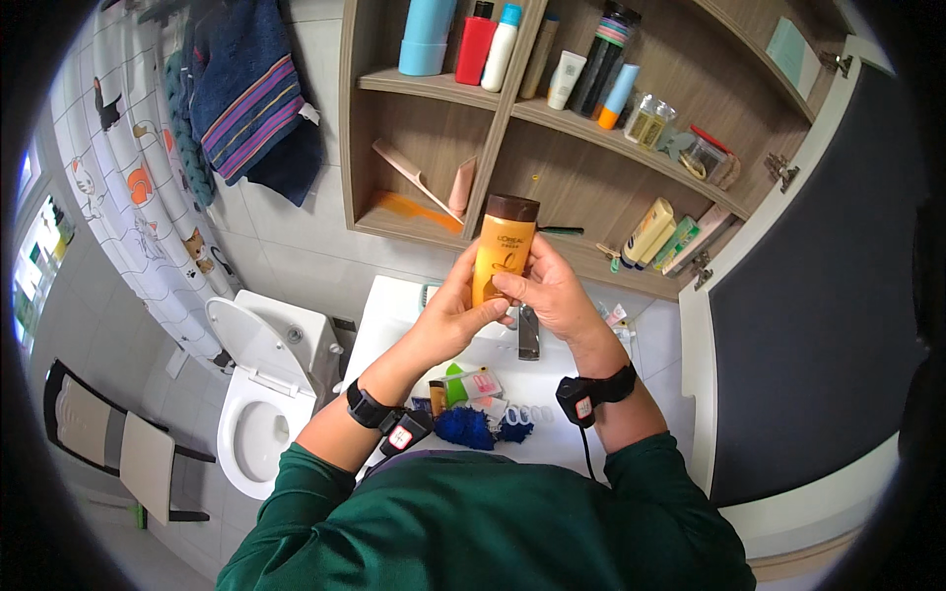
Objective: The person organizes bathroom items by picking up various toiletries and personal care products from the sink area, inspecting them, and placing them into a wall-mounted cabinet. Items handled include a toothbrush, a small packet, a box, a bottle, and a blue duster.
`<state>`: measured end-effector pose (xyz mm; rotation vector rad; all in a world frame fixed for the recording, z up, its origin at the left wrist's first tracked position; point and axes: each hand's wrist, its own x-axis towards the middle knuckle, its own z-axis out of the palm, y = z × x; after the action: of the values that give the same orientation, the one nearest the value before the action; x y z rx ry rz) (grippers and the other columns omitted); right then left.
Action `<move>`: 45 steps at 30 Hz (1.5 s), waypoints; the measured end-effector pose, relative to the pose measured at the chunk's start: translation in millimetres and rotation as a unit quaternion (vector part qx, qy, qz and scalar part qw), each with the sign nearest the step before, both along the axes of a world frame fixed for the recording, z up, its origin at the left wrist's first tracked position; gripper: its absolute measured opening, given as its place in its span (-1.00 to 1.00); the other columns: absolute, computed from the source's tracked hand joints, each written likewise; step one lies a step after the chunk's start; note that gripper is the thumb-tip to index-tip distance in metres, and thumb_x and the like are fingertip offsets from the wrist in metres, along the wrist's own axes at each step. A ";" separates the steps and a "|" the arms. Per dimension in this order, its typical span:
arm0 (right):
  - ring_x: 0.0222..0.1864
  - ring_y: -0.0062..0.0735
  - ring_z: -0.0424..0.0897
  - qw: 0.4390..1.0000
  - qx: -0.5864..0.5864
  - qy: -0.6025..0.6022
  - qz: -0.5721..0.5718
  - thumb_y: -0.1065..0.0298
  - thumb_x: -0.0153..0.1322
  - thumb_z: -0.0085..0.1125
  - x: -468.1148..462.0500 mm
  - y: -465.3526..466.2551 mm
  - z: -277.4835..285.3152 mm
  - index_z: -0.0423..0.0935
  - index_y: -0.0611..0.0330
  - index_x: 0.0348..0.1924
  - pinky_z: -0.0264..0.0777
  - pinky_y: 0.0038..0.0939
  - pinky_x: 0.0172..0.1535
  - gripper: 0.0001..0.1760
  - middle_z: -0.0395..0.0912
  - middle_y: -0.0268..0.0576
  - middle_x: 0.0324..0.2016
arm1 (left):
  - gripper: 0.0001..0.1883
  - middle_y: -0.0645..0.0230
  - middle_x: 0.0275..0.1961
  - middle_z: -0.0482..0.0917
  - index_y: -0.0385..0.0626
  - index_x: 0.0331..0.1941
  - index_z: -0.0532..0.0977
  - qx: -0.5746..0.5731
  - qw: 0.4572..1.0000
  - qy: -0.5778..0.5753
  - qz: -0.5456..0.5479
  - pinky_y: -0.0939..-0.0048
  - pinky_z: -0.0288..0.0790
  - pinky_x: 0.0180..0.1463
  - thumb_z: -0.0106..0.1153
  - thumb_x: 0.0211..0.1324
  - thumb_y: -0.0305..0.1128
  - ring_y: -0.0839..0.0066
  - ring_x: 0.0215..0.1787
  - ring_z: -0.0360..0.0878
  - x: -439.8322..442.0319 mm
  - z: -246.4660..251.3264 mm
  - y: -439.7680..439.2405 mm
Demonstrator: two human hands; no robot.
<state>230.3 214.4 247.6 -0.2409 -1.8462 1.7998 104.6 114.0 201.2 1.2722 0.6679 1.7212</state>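
A yellow L'Oréal bottle (499, 251) with a dark brown cap stands upright between my two hands, its printed front towards me. My left hand (460, 303) grips its left side, thumb across the lower front. From the right, my right hand (550, 288) holds it too, with the thumb on the front. Both hands are above the white washbasin (399, 310), before the wooden wall cabinet (429, 236). Below them, the tap (528, 336) shows partly. A blue fluffy cloth (464, 428) and several small packets (484, 384) lie in the basin area near my body.
Bottles such as a red one (475, 48) line the upper shelves. A pink comb (403, 162) leans below; tubes (647, 230) stand at lower right. The cabinet door (805, 281) hangs open on the right. Left are a toilet (259, 436) with raised lid and a chair (144, 458).
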 end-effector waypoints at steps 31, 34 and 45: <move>-0.08 -0.04 0.54 0.668 0.368 0.086 -0.641 0.26 0.19 0.29 201.6 326.9 406.2 0.13 0.38 0.14 0.41 -0.22 -0.01 -0.23 0.47 0.16 -0.09 | -0.41 -0.02 -0.09 0.57 -0.14 0.31 0.02 -0.173 0.984 -0.005 0.031 0.24 0.51 -0.05 0.01 0.26 -0.55 0.24 -0.08 0.60 -29.4 -66.5 -29.5; -0.03 0.05 0.54 0.671 0.358 0.011 -0.649 0.19 0.15 0.29 196.3 336.1 397.9 0.10 0.41 0.18 0.42 -0.23 0.01 -0.14 0.46 0.25 -0.05 | -0.42 -0.04 -0.11 0.58 -0.14 0.31 0.06 -0.179 0.983 0.003 0.037 0.25 0.51 -0.05 0.03 0.26 -0.53 0.25 -0.09 0.61 -26.0 -60.1 -35.9; -0.12 0.07 0.57 0.448 0.428 -0.105 -0.778 -0.09 0.12 0.39 197.5 309.8 369.2 0.36 0.44 -0.03 0.43 -0.15 -0.04 -0.18 0.53 0.23 -0.15 | -0.35 0.10 -0.09 0.57 -0.12 0.36 0.02 -0.177 0.982 0.037 0.054 0.34 0.50 -0.07 0.05 0.24 -0.48 0.34 -0.13 0.59 -24.7 -53.4 -49.1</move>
<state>427.8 524.2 616.8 -1.2175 -1.2762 -0.4980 79.8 64.9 147.9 1.0681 1.0515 1.5592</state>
